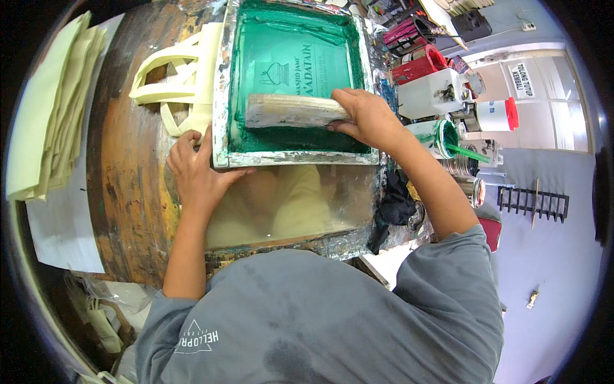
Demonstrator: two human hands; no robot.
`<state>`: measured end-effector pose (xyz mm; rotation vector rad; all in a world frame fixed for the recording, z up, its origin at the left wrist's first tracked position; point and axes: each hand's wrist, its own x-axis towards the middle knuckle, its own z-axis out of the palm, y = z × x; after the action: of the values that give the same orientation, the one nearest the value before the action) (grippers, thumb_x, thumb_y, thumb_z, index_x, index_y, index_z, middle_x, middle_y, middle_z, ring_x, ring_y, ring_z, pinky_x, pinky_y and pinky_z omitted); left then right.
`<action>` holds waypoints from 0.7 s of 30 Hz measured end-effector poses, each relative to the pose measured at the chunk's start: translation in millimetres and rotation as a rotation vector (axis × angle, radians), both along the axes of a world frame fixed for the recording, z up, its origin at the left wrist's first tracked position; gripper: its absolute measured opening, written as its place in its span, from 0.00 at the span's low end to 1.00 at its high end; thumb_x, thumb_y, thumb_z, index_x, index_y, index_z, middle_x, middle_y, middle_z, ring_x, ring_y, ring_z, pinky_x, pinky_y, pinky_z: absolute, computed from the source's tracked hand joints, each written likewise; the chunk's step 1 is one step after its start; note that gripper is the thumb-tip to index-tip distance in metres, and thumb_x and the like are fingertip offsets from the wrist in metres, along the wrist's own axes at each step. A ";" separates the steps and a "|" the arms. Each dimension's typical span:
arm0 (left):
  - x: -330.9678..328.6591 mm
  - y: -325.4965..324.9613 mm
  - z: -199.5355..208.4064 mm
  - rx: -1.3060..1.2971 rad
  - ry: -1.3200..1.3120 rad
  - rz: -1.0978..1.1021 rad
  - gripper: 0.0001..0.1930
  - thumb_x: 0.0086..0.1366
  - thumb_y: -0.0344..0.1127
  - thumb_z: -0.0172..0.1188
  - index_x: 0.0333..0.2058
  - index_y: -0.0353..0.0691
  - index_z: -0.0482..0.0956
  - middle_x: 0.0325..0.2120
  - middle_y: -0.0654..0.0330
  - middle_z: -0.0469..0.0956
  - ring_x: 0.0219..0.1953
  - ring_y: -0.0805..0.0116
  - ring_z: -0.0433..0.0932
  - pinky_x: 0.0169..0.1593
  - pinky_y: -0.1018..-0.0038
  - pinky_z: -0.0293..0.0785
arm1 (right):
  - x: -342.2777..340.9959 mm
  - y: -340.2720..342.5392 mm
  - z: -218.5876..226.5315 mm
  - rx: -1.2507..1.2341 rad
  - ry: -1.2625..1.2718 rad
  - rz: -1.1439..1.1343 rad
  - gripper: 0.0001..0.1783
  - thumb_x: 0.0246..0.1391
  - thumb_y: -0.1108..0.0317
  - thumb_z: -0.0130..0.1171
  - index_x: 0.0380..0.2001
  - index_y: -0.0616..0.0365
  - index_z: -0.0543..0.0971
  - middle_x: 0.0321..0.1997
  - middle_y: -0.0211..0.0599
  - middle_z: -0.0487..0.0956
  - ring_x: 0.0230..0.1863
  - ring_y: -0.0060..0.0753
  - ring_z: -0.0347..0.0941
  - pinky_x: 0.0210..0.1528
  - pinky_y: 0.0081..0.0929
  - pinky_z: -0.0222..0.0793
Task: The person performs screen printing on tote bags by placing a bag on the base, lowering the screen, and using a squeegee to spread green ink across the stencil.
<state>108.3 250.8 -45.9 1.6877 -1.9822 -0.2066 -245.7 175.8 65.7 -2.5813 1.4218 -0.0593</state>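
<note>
A screen printing frame point(221, 89) with paint-smeared white edges lies in front of me, its mesh coated with green ink. My right hand point(371, 118) grips the right end of a squeegee point(291, 112) with a pale, worn wooden handle. The squeegee lies crosswise over the near part of the mesh. At the frame's near left corner, my left hand point(199, 165) is closed on the edge, thumb along the near side and fingers by the left side. A pale yellow cloth bag point(206, 61) lies under the frame, its handles sticking out to the left.
A stack of pale yellow bags point(54, 109) lies at the far left of the stained wooden table point(128, 147). Nearer me is a shiny flat plate point(288, 201). To the right stand a green ink container point(435, 137), a white jug point(432, 93), several cans and a black cloth point(396, 205).
</note>
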 end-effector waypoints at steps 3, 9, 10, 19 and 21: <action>-0.4 0.8 0.8 -0.010 -0.040 0.009 0.57 0.40 0.74 0.79 0.67 0.48 0.79 0.55 0.49 0.72 0.61 0.46 0.68 0.66 0.49 0.61 | 3.1 2.2 2.6 0.046 0.017 -0.003 0.25 0.55 0.60 0.77 0.47 0.58 0.73 0.45 0.51 0.81 0.50 0.64 0.78 0.50 0.52 0.74; 0.7 0.4 0.0 -0.004 -0.023 0.011 0.57 0.42 0.75 0.78 0.67 0.47 0.79 0.56 0.50 0.71 0.61 0.46 0.68 0.65 0.49 0.61 | 4.6 -2.5 5.7 0.078 -0.003 0.015 0.28 0.53 0.59 0.79 0.47 0.59 0.73 0.44 0.53 0.81 0.50 0.66 0.78 0.50 0.52 0.74; 1.0 0.3 -0.2 0.003 -0.018 0.011 0.57 0.42 0.75 0.78 0.67 0.47 0.79 0.56 0.50 0.71 0.61 0.46 0.68 0.65 0.49 0.60 | 4.4 -3.1 5.9 0.099 0.009 0.010 0.28 0.53 0.59 0.79 0.47 0.59 0.73 0.44 0.53 0.81 0.50 0.66 0.78 0.50 0.52 0.74; 1.8 -1.1 -2.5 0.031 -0.026 -0.001 0.57 0.42 0.75 0.77 0.67 0.47 0.79 0.56 0.50 0.71 0.61 0.47 0.67 0.66 0.49 0.59 | 0.9 8.8 1.3 0.169 0.042 -0.042 0.26 0.59 0.49 0.75 0.43 0.58 0.75 0.39 0.52 0.81 0.46 0.65 0.79 0.47 0.50 0.74; 1.5 -1.0 -1.9 0.006 -0.036 0.004 0.57 0.42 0.75 0.77 0.67 0.47 0.78 0.57 0.50 0.71 0.61 0.47 0.67 0.66 0.49 0.60 | -2.3 -3.5 -1.9 0.270 0.085 -0.075 0.31 0.61 0.42 0.70 0.49 0.59 0.78 0.44 0.56 0.83 0.49 0.64 0.80 0.50 0.50 0.76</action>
<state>109.8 249.7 -47.8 1.7105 -2.0058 -0.1828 -247.9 172.3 63.8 -2.3361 1.4444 0.2198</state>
